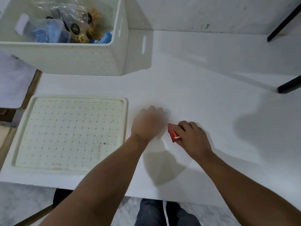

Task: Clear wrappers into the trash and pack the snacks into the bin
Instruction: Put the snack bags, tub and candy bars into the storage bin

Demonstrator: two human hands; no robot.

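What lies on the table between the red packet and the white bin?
Head view: only the blurred left hand and bare table lie between the red packet and the white bin.

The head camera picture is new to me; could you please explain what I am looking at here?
There is no machine: a person wears a camera on the head, looking down at their own arms. The right hand holds a small red packet on the white table. The left hand is blurred, curled beside it; whether it holds anything is unclear. Ahead on the left stands a white bin already holding bagged snacks. Its perforated lid lies flat on the table, nearer the person.
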